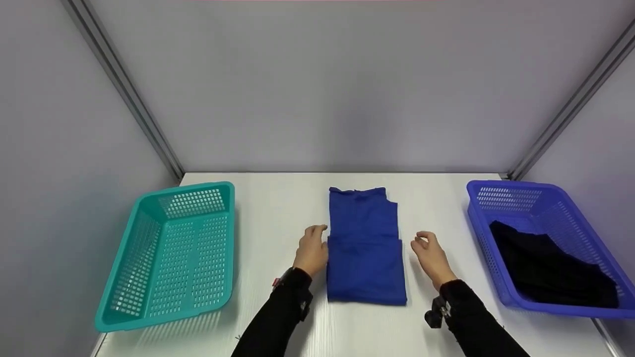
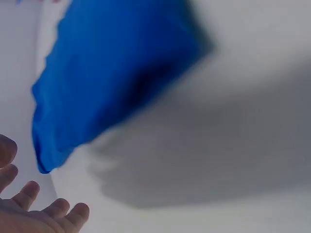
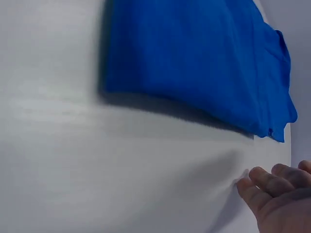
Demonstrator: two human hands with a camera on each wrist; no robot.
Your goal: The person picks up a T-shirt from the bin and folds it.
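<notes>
A blue garment (image 1: 366,270) lies folded on the white table, its lower half doubled over into a thicker block and its narrower upper part reaching toward the back wall. Beside its left edge is my left hand (image 1: 312,250), fingers loosely bent with nothing in them. My right hand (image 1: 430,258) hovers a short way off the garment's right edge, also holding nothing. In the left wrist view, the spread fingertips (image 2: 29,191) stand apart from the blue cloth (image 2: 112,63). The right wrist view likewise has a gap between the fingers (image 3: 267,182) and the cloth (image 3: 184,53).
A teal plastic basket (image 1: 228,248) with nothing in it stands at the left of the table (image 1: 278,198). On the right, a purple-blue basket (image 1: 476,233) holds black cloth (image 1: 555,272). Grey panels (image 1: 347,89) enclose the back and both sides.
</notes>
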